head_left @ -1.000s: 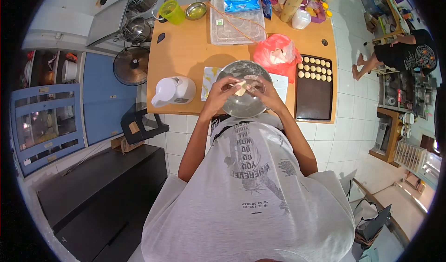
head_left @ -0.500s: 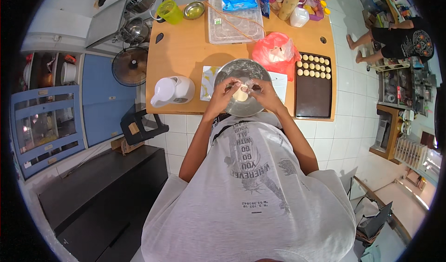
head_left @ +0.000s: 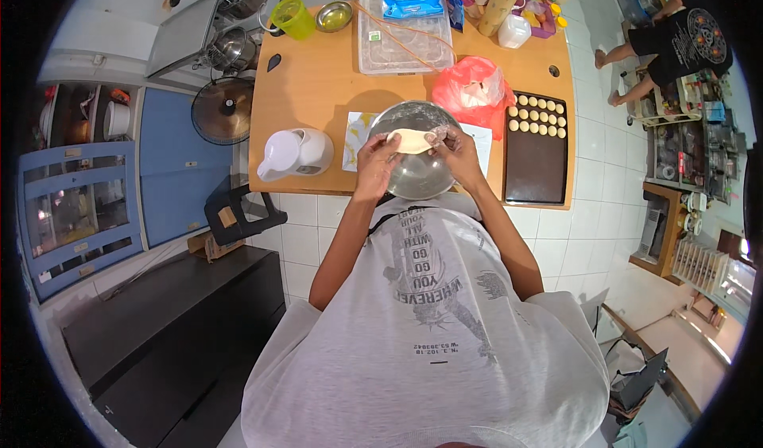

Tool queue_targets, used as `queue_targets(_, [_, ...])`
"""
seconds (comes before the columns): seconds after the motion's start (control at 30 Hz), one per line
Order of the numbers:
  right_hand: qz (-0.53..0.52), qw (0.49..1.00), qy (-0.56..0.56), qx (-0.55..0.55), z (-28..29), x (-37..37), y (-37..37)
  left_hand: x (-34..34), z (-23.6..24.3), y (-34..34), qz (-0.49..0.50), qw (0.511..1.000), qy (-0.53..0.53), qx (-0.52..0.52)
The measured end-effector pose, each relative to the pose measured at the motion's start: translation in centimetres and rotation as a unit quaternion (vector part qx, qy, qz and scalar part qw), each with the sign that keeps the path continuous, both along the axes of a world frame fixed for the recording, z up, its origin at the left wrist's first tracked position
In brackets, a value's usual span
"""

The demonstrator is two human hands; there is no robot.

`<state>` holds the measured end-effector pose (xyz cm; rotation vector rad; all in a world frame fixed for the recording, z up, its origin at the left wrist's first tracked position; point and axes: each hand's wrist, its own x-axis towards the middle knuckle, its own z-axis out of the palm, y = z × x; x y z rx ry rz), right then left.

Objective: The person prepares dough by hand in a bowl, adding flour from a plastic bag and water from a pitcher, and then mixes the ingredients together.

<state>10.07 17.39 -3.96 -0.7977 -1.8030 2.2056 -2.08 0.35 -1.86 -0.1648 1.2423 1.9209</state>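
Observation:
Above a metal mixing bowl (head_left: 421,179), a pale yellow piece of dough (head_left: 412,141) is stretched sideways between my two hands. My left hand (head_left: 380,162) pinches its left end, and my right hand (head_left: 456,152) grips the right end. The fingers look dusted with flour. Beneath the hands the bowl stands at the table's near edge, its inside partly hidden by the dough. To the right lies a dark baking tray (head_left: 536,166) with several small round dough balls (head_left: 537,116) in rows at its far end.
A white electric kettle (head_left: 296,152) stands left of the bowl. Behind it are a red plastic bag (head_left: 470,90), a clear lidded box (head_left: 404,47) with a tissue pack, a green cup (head_left: 292,19) and a small metal bowl (head_left: 334,17). Another person (head_left: 675,43) stands at the far right.
The dough, a compact lump half a second ago, is now drawn out into a wide flat strip. My hands have moved slightly apart. The other person has shifted a little.

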Motion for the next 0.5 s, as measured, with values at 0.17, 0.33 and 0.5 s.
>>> queue_targets(0.17, [0.027, 0.998, 0.028, 0.057, 2.2, 0.0, -0.5, -0.4, -0.1, -0.2, -0.078, 0.994, 0.079, 0.015])
queue_targets(0.33, [0.082, 0.993, 0.013, 0.080, -2.2, 0.3, -0.3, -0.4, 0.2, 0.7, -0.183, 0.961, 0.207, -0.027])
queue_targets(0.5, [0.053, 0.996, 0.003, 0.069, 1.0, -0.1, -0.6, 1.8, -0.6, 1.5, -0.071, 0.996, 0.050, -0.002])
